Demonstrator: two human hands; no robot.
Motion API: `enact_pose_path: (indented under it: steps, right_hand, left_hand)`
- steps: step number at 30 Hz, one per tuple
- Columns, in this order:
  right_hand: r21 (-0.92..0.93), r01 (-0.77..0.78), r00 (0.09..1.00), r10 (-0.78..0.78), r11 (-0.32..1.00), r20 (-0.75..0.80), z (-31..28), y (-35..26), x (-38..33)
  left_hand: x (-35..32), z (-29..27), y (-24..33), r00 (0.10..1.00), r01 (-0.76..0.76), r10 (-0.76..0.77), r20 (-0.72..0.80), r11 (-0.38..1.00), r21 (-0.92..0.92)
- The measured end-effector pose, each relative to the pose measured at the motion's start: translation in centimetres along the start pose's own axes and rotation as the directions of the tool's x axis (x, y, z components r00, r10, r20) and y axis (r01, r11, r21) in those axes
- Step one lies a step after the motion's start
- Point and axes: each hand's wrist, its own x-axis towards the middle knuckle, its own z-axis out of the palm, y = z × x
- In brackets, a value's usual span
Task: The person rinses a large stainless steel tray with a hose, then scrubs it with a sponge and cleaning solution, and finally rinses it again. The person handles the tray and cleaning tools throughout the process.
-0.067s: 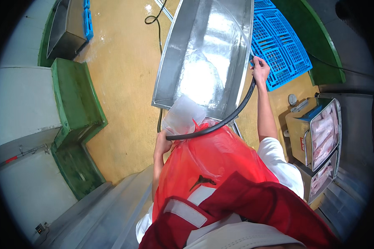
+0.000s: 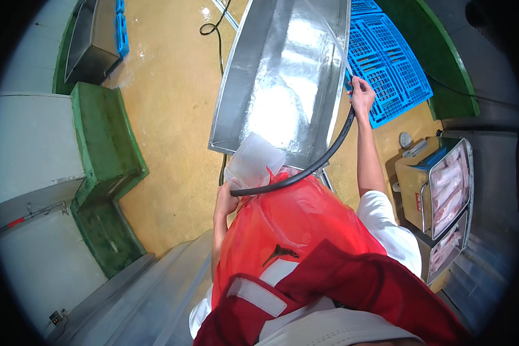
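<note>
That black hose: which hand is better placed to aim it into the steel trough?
Probably the right hand: it grips the black hose at the steel trough rim. The left hand holds the hose's lower end and a clear bag near the body.

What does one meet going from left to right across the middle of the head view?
Green curb → left hand → steel trough → right hand on the black hose → blue pallet → trays of pale meat.

Big metal trough [image 2: 282, 75] is wide open inside, lots of room. Black hose [image 2: 323, 158] bends across its near end btwn left hand [image 2: 228, 199] & right hand [image 2: 361, 95], blocking there. Red apron [image 2: 294, 225] fills space below.
</note>
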Motion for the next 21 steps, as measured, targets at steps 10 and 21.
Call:
enact_pose_path:
  steps: [10, 21]
  right_hand:
    - [-0.033, 0.053, 0.999, -0.053, 0.998, 0.002, 0.3, -0.4, 5.2]
    - [0.080, 0.201, 0.958, -0.179, 0.976, -0.222, 1.5, -3.2, 5.0]
  left_hand:
    - [2.4, 2.4, 3.3, 0.999, 0.043, -0.043, -0.032, 0.999, -0.011]
    - [3.4, 1.6, 1.2, 0.998, -0.030, 0.027, -0.057, 0.999, -0.041]
